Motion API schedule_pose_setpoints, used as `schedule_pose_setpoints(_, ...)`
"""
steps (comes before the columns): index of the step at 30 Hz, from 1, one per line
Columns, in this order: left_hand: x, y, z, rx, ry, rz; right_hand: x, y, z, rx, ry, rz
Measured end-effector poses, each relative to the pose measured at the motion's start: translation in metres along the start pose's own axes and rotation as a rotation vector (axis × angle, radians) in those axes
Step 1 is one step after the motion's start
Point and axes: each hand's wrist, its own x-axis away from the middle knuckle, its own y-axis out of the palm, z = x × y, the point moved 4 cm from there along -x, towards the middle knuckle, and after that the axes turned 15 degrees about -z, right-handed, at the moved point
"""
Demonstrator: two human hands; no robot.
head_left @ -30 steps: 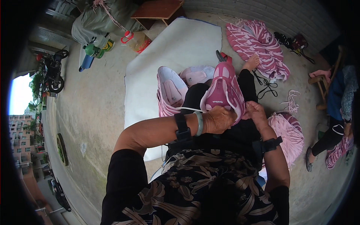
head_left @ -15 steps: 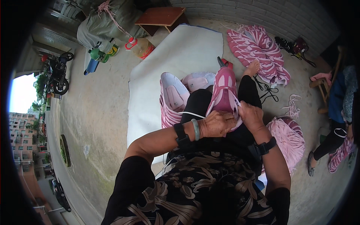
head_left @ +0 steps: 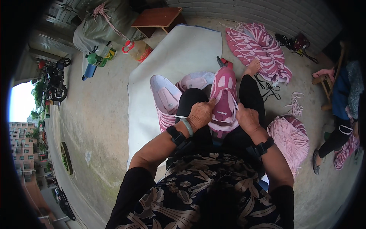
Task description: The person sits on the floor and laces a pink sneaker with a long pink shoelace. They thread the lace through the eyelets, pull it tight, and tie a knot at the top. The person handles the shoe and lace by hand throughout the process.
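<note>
Between my knees a pink shoe upper [head_left: 225, 100] lies over a dark stand, its toe pointing away from me and its opening toward me. My left hand [head_left: 201, 115] is closed on the upper's left edge, a pale bracelet at that wrist. On the other side my right hand [head_left: 248, 117] pinches at the right edge, where a bit of white lace shows; what exactly lies between those fingertips is too small to make out. Left of my left knee stand a stack of pink shoe uppers [head_left: 166, 97] and another pale pink upper [head_left: 196, 81].
A white sheet [head_left: 146, 110] lies under the uppers. Pink bundles [head_left: 259, 51] and a pile of pink laces [head_left: 288, 141] sit to the right, with black cord [head_left: 272, 91] nearby. Bottles [head_left: 137, 51] and a wooden stool [head_left: 157, 18] stand far left. Another person [head_left: 335, 143] sits at far right.
My left hand has moved left and away from me, off the opening to the upper's left edge. The tongue now shows in full. My right hand has shifted slightly left and nearer.
</note>
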Motion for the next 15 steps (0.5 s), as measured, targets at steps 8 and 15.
schedule_pose_setpoints(8, -0.003, -0.007, -0.011, 0.399, 0.029, -0.104, 0.027, -0.008, 0.030, -0.554, -0.177, -0.067)
schedule_pose_setpoints(15, 0.003, -0.017, -0.031, 1.087, -0.308, -0.185, 0.129, 0.098, 0.253, -0.434, 0.695, 0.189)
